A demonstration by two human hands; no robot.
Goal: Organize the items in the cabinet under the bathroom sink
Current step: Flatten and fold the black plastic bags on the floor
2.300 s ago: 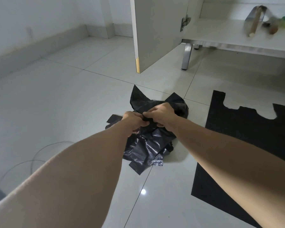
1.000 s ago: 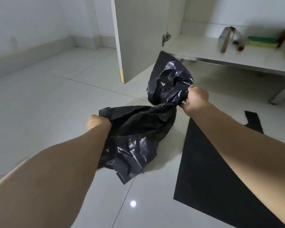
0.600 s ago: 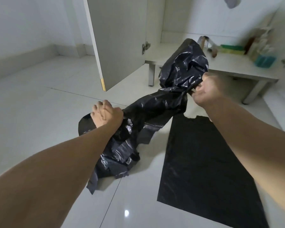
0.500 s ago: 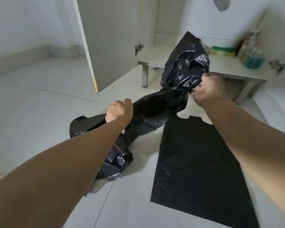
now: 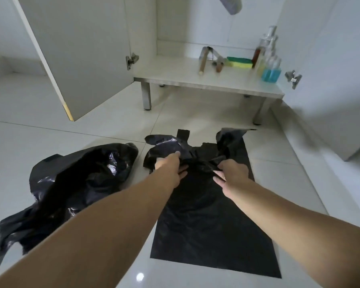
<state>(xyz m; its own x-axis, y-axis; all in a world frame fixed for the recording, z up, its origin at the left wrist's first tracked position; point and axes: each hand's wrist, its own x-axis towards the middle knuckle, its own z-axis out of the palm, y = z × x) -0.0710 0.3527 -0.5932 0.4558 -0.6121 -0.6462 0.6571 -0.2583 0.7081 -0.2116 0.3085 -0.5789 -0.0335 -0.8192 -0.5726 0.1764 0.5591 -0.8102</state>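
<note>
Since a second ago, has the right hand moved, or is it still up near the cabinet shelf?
Yes. The right hand has come down, away from the cabinet shelf, and now pinches a crumpled bag over the flat bag on the floor.

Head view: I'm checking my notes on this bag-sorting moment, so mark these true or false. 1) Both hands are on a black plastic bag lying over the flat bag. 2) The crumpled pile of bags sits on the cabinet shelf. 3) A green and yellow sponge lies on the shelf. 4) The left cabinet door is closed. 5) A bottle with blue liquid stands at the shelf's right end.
1) True: the left hand and right hand hold a crumpled black plastic bag over the flat bag.
2) False: the crumpled pile lies on the floor, left of the flat bag.
3) True: the sponge lies on the cabinet shelf.
4) False: the left cabinet door stands open.
5) True: the bottle is there.
</note>
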